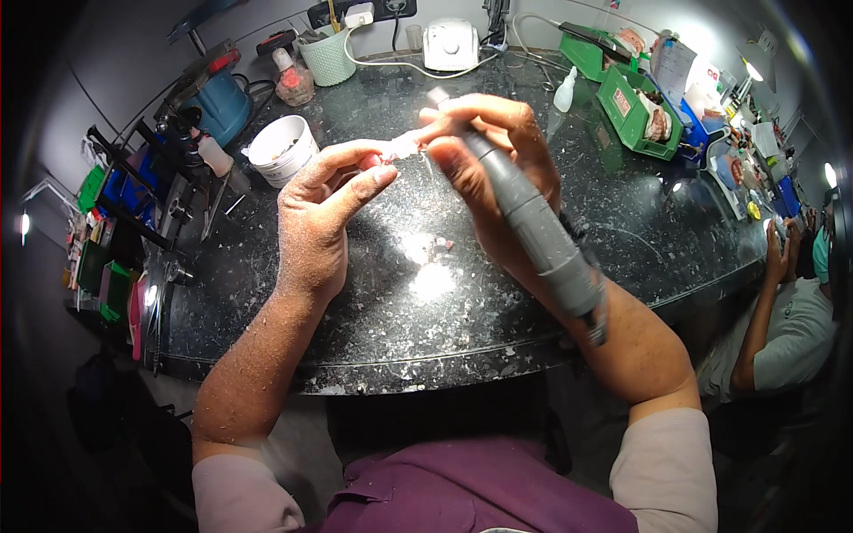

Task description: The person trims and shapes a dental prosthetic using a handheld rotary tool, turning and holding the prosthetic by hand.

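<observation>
My left hand (324, 204), dusted with pale powder, pinches a small pink-and-white denture piece (402, 147) between thumb and fingers above the dark tabletop. The fingers hide part of it, and its outline is blurred. A thick grey rotary handpiece (533, 222) lies slantwise in my right hand (511, 151), its rear end above my forearm. The fingers of that hand wrap round its front part, near the denture piece. Whether tool and piece touch, I cannot tell. Below the hands, small reddish crumbs (442, 246) lie on the dusty speckled table (373, 333).
Beyond my left hand stand a white tub (283, 149), a pale green ribbed cup (327, 59) and a blue machine (216, 105). A white control box (450, 46) is at the back. Green bins (638, 111) and a small squeeze bottle (565, 91) stand right. Another person (791, 324) sits far right.
</observation>
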Demonstrator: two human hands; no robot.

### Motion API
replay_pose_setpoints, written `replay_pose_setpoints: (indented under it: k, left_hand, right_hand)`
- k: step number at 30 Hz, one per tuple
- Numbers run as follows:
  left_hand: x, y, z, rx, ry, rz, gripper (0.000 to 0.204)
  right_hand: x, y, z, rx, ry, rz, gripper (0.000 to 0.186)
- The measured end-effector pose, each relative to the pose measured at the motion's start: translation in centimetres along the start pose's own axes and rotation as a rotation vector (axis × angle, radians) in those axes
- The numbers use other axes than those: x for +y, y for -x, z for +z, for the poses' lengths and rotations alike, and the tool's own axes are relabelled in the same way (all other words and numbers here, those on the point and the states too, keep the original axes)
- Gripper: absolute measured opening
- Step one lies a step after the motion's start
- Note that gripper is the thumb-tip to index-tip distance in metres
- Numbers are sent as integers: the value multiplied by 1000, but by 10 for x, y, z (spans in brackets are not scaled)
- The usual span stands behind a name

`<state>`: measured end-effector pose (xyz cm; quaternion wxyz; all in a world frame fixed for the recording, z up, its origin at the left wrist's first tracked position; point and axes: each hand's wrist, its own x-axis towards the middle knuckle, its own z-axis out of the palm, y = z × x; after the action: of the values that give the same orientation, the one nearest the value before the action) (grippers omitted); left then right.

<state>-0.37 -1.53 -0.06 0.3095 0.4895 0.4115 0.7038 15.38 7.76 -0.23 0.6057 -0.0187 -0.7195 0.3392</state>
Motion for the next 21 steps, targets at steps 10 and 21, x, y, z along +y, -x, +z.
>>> replay_pose_setpoints:
  k: [10, 21]
  left_hand:
    - [5, -3, 5, 26, -131, 28, 28]
    - [11, -1, -6, 130, -942, 696, 19]
  right_hand:
    - [-1, -3, -6, -67, 120, 75, 29]
    - [-1, -3, 1, -46, 186, -172, 25]
